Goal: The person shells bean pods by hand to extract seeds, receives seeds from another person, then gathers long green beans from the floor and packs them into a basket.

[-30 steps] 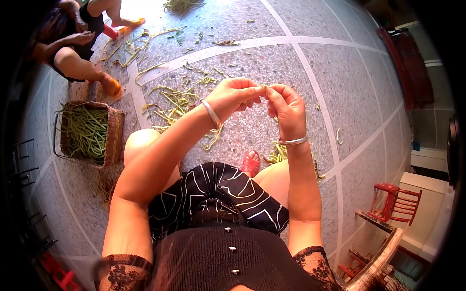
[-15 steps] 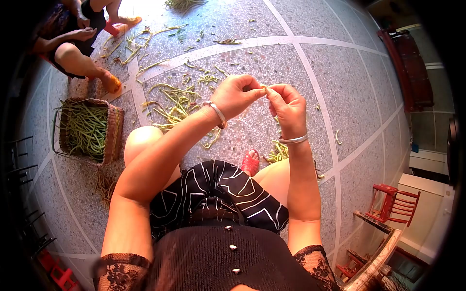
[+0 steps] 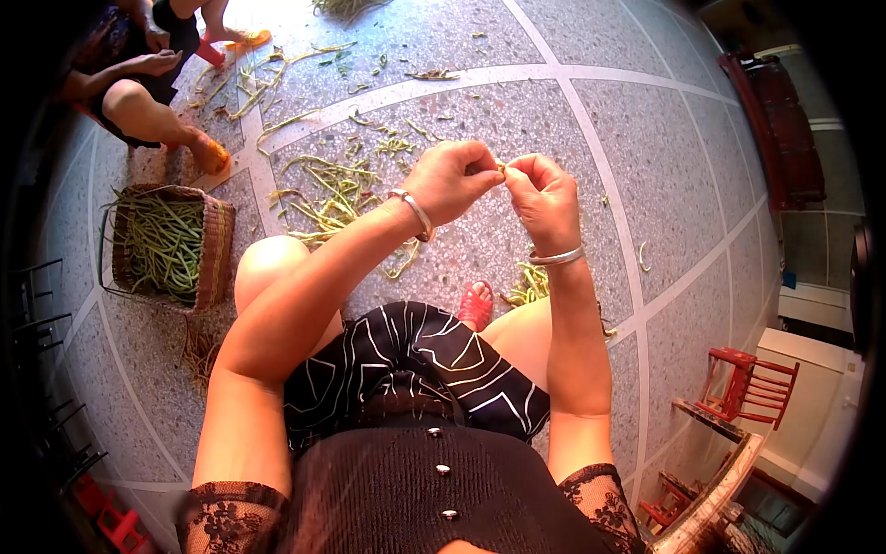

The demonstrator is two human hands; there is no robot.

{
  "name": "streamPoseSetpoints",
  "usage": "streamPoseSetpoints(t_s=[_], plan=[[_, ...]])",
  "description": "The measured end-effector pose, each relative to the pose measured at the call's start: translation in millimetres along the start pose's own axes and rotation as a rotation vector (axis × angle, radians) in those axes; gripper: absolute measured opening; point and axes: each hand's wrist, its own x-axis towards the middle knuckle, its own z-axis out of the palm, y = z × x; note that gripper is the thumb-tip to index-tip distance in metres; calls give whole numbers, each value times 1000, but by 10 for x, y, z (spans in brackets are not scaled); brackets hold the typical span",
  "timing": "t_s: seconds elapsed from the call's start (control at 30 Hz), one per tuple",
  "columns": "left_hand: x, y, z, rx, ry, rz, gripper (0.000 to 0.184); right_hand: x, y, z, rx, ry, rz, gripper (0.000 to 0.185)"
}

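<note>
My left hand [image 3: 449, 181] and my right hand [image 3: 546, 205] meet fingertip to fingertip above the floor, each closed in a pinch. Between them is a small yellowish bit of a bean pod [image 3: 501, 167]; the fingers hide most of it. Below and left of my hands, long green beans [image 3: 337, 194] lie loose on the floor. A smaller bunch of beans [image 3: 528, 288] rests beside my foot, partly behind my right leg. To my left stands a woven basket [image 3: 218, 245] filled with green beans [image 3: 159, 245].
Another person [image 3: 138, 102] sits at the upper left, hands together. Bean scraps [image 3: 397, 146] are scattered over the speckled floor [image 3: 683, 222]. A dark red bench [image 3: 780, 134] stands at the right, with a small red chair [image 3: 743, 388] at the lower right.
My hands have barely shifted, the right one slightly left and up. A green bit that showed below my right fingers is out of sight now.
</note>
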Motion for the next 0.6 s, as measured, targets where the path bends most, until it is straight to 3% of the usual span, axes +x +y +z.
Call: streamPoseSetpoints(t_s=[0.17,0.27,0.37,0.47,0.6], plan=[[9,-30,-5,-352,-69,-74,15,-8,7,34,147,-15,26,6],[9,14,-66,-567,-176,-260,18,-26,-11,46,291,-25,58,6],[5,18,-62,-693,-178,-266,21,-28,-38,50,327,-20,50,7],[6,62,-70,-778,-176,-358,23,-31,-44,47,195,-22,-20,7],[13,81,-103,-633,-181,-339,22,-54,-23,64,160,-72,-79,6]])
